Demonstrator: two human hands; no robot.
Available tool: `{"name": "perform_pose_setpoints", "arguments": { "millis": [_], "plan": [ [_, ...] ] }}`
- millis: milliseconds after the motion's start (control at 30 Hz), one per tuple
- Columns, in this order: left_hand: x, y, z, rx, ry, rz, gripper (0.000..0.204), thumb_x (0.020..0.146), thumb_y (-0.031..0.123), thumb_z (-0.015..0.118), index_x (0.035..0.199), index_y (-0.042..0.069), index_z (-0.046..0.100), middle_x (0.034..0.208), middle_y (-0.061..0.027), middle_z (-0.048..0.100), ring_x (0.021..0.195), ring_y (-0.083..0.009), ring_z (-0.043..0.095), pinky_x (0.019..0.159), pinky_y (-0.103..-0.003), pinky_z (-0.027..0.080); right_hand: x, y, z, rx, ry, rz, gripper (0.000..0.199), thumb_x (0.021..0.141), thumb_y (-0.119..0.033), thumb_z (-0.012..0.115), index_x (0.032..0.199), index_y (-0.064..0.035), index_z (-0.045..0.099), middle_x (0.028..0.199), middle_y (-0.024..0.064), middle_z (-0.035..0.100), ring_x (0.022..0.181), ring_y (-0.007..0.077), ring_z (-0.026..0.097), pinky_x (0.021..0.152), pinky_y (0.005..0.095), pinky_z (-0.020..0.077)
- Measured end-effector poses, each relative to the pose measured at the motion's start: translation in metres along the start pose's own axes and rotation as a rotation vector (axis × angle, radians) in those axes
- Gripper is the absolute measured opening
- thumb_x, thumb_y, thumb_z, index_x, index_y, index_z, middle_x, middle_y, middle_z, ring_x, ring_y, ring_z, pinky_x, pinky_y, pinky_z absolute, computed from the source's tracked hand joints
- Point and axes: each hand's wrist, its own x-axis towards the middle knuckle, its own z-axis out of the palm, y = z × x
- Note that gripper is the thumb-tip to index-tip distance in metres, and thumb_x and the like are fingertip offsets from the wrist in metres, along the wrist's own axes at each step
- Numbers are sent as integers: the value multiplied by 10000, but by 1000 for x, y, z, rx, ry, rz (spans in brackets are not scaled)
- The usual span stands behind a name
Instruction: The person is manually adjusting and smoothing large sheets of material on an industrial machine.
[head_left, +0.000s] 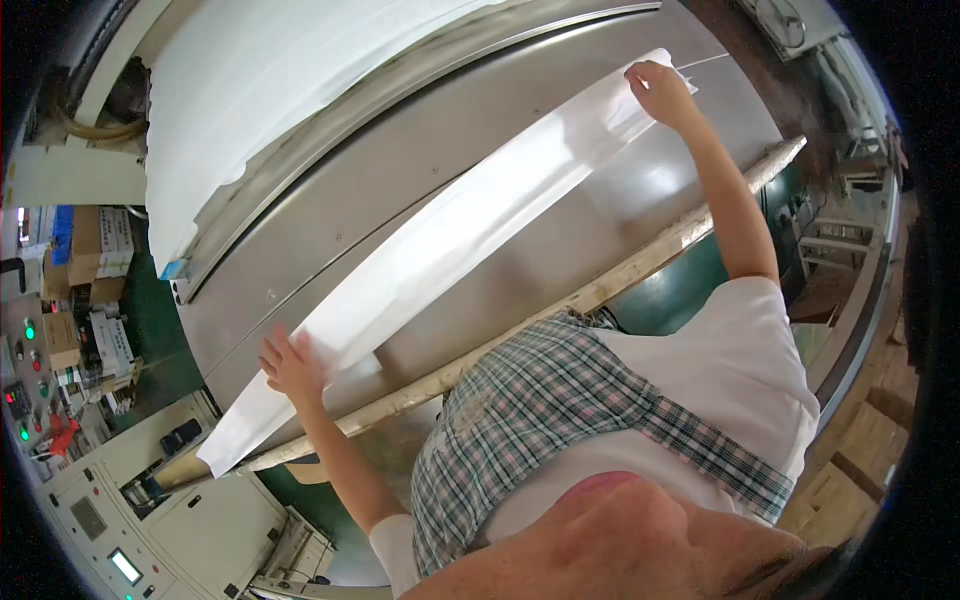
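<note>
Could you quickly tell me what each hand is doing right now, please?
Left hand: open, fingers spread, pressing flat on the white sheet.
Right hand: closed, pinching the sheet's far end.

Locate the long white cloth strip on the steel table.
In the head view, the strip lies diagonally across the steel table, its ends under the left hand and right hand.

Both arms spread wide; left hand (290,368) flat with fingers spread, right hand (660,92) pinching.
</note>
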Motion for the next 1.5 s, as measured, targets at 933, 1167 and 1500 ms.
{"name": "perform_pose_setpoints", "arguments": {
  "millis": [933, 1167, 1500],
  "plan": [
    [-56, -53, -1, -229, 251, 14, 584, 780, 411, 542, 1283, 166, 375, 1357, -186, 273, 1267, -370, 219, 941, -618, 192, -20, 77, 80, 284, -840, -143, 415, 910, -313, 391, 1252, -80, 421, 1274, 91, 437, 1195, 221, 379, 996, 345, 275],
    [-103, -45, 9, -364, 407, 112, 485, 735, 364, 597, 1153, 130, 524, 1298, -180, 367, 1222, -340, 320, 967, -586, 156, -65, -139, 65, 593, -1173, -183, 333, 857, -202, 508, 1133, -18, 496, 1049, 61, 509, 904, 146, 483, 771, 266, 402],
    [-99, -56, 21, -530, 430, 227, 388, 703, 315, 617, 1032, 112, 590, 1205, -152, 479, 1155, -293, 419, 972, -518, 235, -105, -345, 168, 550, -1230, -454, 366, 848, -318, 485, 992, 14, 545, 945, 143, 547, 891, 230, 519, 779, 326, 409]
  ]
}}
